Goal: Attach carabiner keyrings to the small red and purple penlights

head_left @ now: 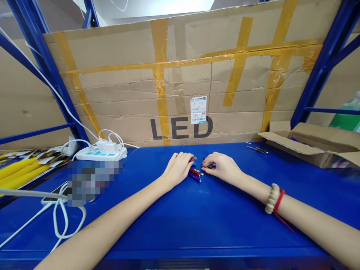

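Observation:
My left hand is palm down on the blue surface, its fingers curled, with the shiny end of a small dark reddish metal tube at the fingertips. A purple metal tube and a red one lie beside its thumb, partly covered. Between the hands are a bit of blue tube and small silvery round pieces. My right hand is closed with fingertips pinched over more small shiny pieces; a dark blue tube end shows under it. What exactly it grips is hidden.
An open cardboard box stands at right, near keys. At left are a white power strip with plugs, loose white cables, a pixelated patch and yellow items. A big taped cardboard sheet closes off the back.

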`<state>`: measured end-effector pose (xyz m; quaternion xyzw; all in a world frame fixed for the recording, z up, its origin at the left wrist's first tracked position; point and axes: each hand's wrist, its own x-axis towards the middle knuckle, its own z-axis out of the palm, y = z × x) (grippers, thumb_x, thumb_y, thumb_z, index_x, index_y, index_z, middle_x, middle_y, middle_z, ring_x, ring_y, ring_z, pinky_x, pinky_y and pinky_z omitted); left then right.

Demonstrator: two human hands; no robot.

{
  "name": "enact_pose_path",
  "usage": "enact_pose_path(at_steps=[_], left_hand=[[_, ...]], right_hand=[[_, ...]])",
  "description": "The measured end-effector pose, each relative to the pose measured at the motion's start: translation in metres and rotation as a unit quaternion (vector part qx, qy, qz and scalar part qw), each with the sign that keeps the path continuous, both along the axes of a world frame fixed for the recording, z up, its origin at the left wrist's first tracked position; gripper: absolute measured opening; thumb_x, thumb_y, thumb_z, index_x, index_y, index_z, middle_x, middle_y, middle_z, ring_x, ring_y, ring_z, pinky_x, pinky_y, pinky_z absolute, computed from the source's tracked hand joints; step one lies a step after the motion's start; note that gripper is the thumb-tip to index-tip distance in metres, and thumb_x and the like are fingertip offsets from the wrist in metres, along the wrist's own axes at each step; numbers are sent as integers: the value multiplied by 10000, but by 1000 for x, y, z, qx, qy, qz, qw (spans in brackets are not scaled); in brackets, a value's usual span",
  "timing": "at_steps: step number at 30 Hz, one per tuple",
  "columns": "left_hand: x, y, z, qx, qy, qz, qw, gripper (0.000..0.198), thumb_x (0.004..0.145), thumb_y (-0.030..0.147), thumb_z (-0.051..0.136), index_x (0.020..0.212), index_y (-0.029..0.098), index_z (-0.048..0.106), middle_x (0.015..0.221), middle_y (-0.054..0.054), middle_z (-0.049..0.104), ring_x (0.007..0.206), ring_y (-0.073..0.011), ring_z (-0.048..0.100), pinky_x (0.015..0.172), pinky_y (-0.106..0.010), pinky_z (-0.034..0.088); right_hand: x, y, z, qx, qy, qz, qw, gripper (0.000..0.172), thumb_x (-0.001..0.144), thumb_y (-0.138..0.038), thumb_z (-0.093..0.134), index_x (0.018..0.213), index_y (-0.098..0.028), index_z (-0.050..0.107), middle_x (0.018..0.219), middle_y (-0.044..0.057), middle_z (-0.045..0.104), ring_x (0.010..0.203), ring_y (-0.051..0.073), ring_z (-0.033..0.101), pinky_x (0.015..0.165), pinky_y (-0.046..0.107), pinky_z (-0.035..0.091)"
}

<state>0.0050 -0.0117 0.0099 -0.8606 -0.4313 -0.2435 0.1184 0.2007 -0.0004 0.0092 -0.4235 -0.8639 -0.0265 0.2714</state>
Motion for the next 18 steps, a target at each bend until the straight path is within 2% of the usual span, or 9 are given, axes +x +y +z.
enact_pose_path(at_steps=[11, 18], left_hand=[[0, 0, 0, 4, -2, -2, 1000, 174, 930, 238, 366, 1014, 184, 508, 1009, -21, 638, 911, -173, 535, 780, -320, 354], [0, 1, -2, 8, -1, -3, 1000, 169, 930, 239, 368, 1009, 186, 508, 1007, -20, 639, 902, -171, 537, 781, -318, 352]], right_hand=[[-1, -2, 2, -35, 27, 7, 999, 64, 730, -198, 637, 678, -231, 655, 840, -20, 698, 861, 174, 619, 766, 291, 464], [-1, -1, 1, -26, 30, 3, 999, 64, 738, -201, 627, 697, -231, 665, 848, -17, 695, 851, 170, 623, 737, 285, 467]])
